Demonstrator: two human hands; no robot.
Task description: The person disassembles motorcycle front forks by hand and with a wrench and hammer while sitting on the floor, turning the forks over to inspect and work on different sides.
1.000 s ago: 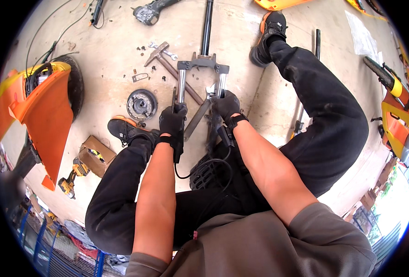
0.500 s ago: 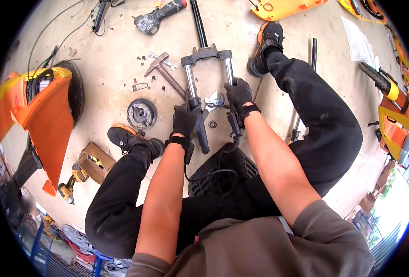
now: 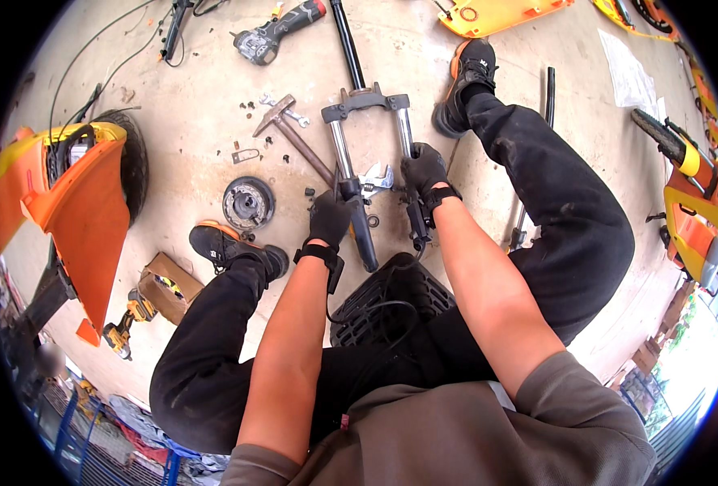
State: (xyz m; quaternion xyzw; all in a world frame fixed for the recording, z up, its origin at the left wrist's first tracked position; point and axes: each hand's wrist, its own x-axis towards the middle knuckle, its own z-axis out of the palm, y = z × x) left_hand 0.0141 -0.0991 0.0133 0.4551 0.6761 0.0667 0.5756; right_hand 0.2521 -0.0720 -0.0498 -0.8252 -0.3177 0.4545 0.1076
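Note:
A front fork point(image 3: 365, 100) lies between my legs, with a black steerer tube, two shiny tubes and dark lower legs. My right hand point(image 3: 425, 168), in a black glove, is wrapped around the right leg where the shiny tube meets the dark part. My left hand point(image 3: 330, 219), gloved too, is curled against the left lower leg, its fingertips partly hidden. Between the fork legs lies an adjustable wrench point(image 3: 374, 180). A hammer point(image 3: 297, 144) rests on the floor, its handle end reaching the left fork leg. Below the fork is a black plastic crate point(image 3: 359, 312).
A round wheel hub point(image 3: 248, 202), an open-end wrench point(image 3: 294, 116) and small bolts lie left of the hammer. Farther off are a grey power tool point(image 3: 271, 36), a yellow drill point(image 3: 124, 324), a cardboard box point(image 3: 165, 283) and orange body panels point(image 3: 84, 211). A black bar point(image 3: 550, 97) lies beyond my right leg.
The fork has shifted slightly to the right and turned a little. Both my hands have moved a little rightward with it.

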